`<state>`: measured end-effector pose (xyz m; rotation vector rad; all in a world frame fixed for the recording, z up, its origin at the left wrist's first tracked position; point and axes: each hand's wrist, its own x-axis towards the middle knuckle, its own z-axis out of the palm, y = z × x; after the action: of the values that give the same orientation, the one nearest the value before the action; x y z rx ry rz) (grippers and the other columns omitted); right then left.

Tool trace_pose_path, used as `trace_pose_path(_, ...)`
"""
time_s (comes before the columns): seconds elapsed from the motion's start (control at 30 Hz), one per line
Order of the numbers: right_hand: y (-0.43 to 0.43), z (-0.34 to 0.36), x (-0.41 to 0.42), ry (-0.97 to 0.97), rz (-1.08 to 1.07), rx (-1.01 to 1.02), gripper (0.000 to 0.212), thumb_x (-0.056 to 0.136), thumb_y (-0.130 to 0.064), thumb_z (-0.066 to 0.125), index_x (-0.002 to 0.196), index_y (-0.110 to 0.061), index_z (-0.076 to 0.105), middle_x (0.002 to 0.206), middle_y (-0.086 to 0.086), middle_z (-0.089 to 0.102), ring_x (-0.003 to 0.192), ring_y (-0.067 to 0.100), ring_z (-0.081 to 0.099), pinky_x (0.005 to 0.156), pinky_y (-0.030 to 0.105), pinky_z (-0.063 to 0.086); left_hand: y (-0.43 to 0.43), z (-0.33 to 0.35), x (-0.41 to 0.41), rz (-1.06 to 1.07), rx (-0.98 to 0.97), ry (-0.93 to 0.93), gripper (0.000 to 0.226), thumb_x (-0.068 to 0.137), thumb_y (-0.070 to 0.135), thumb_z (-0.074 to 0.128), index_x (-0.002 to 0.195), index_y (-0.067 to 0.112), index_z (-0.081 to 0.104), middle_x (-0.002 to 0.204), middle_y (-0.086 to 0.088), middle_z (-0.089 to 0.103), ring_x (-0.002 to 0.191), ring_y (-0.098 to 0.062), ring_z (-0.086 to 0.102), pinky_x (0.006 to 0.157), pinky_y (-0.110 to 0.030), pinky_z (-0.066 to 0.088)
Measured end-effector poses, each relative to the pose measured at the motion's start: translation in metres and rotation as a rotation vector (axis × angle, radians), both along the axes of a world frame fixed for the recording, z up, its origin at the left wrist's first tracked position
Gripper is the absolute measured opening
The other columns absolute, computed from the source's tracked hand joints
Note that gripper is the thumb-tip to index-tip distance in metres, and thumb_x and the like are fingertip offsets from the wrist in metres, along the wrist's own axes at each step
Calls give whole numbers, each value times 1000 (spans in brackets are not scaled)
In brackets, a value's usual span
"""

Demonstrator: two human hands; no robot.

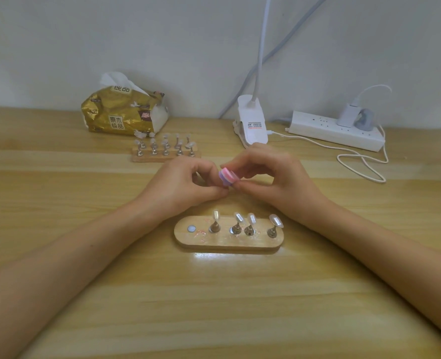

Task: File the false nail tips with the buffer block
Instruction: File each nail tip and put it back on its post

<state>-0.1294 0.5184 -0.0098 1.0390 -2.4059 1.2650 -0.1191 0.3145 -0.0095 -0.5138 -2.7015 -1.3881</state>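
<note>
Being pinched between the thumb and fingertips of the right hand (266,177), the buffer block (228,178) is held raised above the table (214,294), its end turned to the left hand (185,185). The left fingers are curled close against it; whether a tip is pinched there cannot be told, as it is hidden. Just below, four false nail tips (276,220) are kept upright on pegs in the wooden stand (261,242), within easy reach. One magnet spot (191,228) at its left end is bare, which suggests its tip is the one in hand.
</note>
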Motion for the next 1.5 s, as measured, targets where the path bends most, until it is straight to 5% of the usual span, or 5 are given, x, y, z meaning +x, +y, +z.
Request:
trace_pose_path(0.5, 3, 2, -1, -31, -14, -7, 17, 88, -1, 74, 105, -3, 75, 98, 8, 71, 90, 21, 70, 86, 44, 57, 0, 0, 1, 29, 3, 8, 14, 76, 23, 83, 69, 24, 71, 46, 21, 54, 45, 3, 46, 46, -8, 31)
trace_pose_path(0.8, 1, 3, 0, 72, 3, 81, 32, 89, 6, 68, 117, -8, 73, 104, 10, 65, 96, 17, 65, 91, 28, 53, 1, 1, 2, 22, 25, 2, 12, 76, 21, 84, 69, 22, 73, 44, 18, 53, 43, 1, 44, 45, -8, 30)
trace_pose_path(1.13, 3, 5, 2, 6, -53, 21, 31, 86, 9, 71, 113, -7, 75, 102, 8, 67, 95, 19, 67, 92, 37, 55, 2, 3, 2, 27, 32, -16, 12, 75, 20, 85, 70, 20, 74, 45, 20, 56, 43, 3, 46, 45, -6, 32)
trace_pose_path(1.37, 2, 6, 3, 81, -51, 59, 30, 84, 9, 71, 108, -8, 76, 100, 8, 67, 92, 15, 65, 86, 25, 52, 2, 3, 2, 28, 37, -13, 16, 74, 20, 85, 67, 25, 72, 43, 19, 53, 42, 2, 44, 44, -7, 30)
trace_pose_path(1.5, 2, 6, 3, 29, -51, 56, 28, 84, 10, 70, 106, -7, 76, 100, 8, 68, 94, 18, 66, 90, 38, 54, 3, 3, 2, 32, 32, -12, 17, 74, 21, 85, 66, 25, 71, 42, 20, 53, 42, 2, 44, 44, -6, 30)
